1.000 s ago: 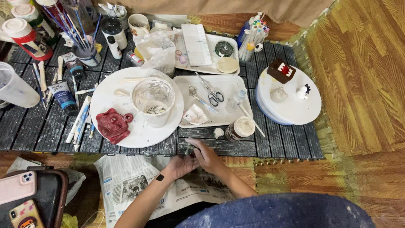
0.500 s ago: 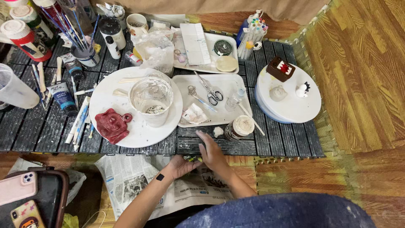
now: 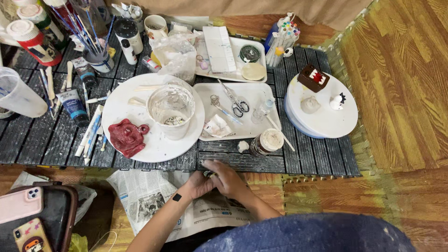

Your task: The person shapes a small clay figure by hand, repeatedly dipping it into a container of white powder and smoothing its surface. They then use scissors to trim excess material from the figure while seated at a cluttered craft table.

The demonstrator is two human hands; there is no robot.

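Right hand (image 3: pixel 229 181) cupped over the left hand (image 3: pixel 199 185), both closed round a small dark object (image 3: pixel 208 174) that barely pokes out between the fingers — could be a little lid or a tube cap, too hidden to say for sure. Fingers curled and pressed together, not spread; looks like a twist or squeeze grip. Object held low, right at the front edge of the dark grey slatted mat (image 3: pixel 242 162), above the sheet of newspaper (image 3: pixel 158 198).

For a step like this: best kept over the newspaper so drips land there and not on the wood floor. Steady grip from the left, turning from the right, wrists close in. Elbows tucked, since the small brown jar with the pale lid (image 3: pixel 267 142) and a little white lump (image 3: pixel 242 146) sit just beyond the knuckles, easy to knock.

Further out: round white plate (image 3: pixel 121 107) with a clear plastic cup (image 3: pixel 171 110) and a red clay face piece (image 3: pixel 127 136); white rectangular tray (image 3: pixel 261 91) holding scissors (image 3: pixel 235 101); white turntable (image 3: pixel 326 123) with small figures. Paint tubes and brushes scattered on the left. Pink phone (image 3: pixel 19 204) down by the bag.
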